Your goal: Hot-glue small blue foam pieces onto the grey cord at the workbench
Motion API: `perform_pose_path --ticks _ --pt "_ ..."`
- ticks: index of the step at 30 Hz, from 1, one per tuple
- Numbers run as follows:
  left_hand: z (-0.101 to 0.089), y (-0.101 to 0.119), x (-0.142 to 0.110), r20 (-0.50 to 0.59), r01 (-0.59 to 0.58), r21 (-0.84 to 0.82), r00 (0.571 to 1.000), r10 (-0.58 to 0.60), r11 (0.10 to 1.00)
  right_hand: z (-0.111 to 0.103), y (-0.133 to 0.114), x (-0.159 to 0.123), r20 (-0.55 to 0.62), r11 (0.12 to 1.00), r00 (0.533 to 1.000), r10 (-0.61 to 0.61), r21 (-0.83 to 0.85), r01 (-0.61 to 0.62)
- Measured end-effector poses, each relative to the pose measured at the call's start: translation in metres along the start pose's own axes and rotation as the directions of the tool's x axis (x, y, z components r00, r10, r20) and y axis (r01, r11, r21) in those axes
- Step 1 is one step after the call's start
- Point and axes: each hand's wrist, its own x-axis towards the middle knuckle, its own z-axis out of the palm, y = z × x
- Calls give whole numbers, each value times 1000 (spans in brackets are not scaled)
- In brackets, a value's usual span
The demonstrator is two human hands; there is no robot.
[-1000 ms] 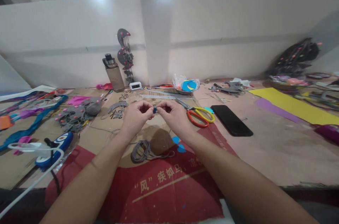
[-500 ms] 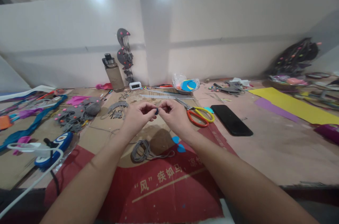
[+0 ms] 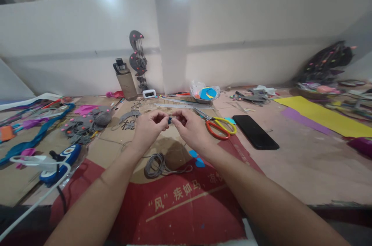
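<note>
Over the cardboard, my left hand [image 3: 150, 126] pinches a small dark blue piece [image 3: 169, 120] between thumb and forefinger. My right hand [image 3: 190, 125] meets it from the other side, thumb and fingertips pressed at the same piece. Its exact shape is mostly hidden by the fingers. Below the hands lies a coil of grey cord [image 3: 157, 165] with a loose loop to the right. Small blue cut pieces [image 3: 200, 162] lie under my right wrist. Scissors [image 3: 218, 127] with one red and one yellow handle rest just right of my right hand.
A black phone [image 3: 255, 132] lies right of the scissors. Behind stand a water bottle [image 3: 126, 83] and a plastic-wrapped bowl [image 3: 205, 94]. Grey felt pieces with pink balls [image 3: 87, 125] and a blue power strip with a white cable [image 3: 60, 164] are at left. Yellow sheet [image 3: 325, 116] at right.
My fingertips have shifted slightly, with the right fingers straighter and more of the small blue piece showing. The view has moved a little; everything on the table stays put.
</note>
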Motion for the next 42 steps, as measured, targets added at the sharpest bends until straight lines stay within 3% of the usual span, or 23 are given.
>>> perform_pose_path --ticks 4,13,19,22,28,34,36,39,42 --pt "-1 0 2 5 38 -62 999 -37 997 1 1 0 4 1000 1000 -4 12 4" --pt "2 -2 1 56 -22 27 998 20 999 3 6 3 -1 1000 1000 -8 2 8" --pt "4 -1 5 178 116 -326 982 -60 938 3 10 6 -65 995 995 82 64 -78" --pt "5 -2 6 192 143 -381 979 -73 913 4 15 7 -91 985 989 118 133 -106" --pt "4 -3 5 28 71 -203 997 -67 977 6 15 6 -71 975 993 94 210 -78" --pt "-4 -17 7 -158 -144 171 973 171 975 11 11 0 18 992 1000 11 128 -13" --pt "-6 -22 10 -181 -162 202 963 199 966 16 9 -5 51 995 997 -60 82 55" --pt "-7 -28 16 -216 -105 -22 971 98 994 23 3 -11 178 974 959 -218 -13 224" --pt "-8 -34 25 -227 -30 -358 972 -56 933 22 -5 -13 267 934 909 -321 -70 350"
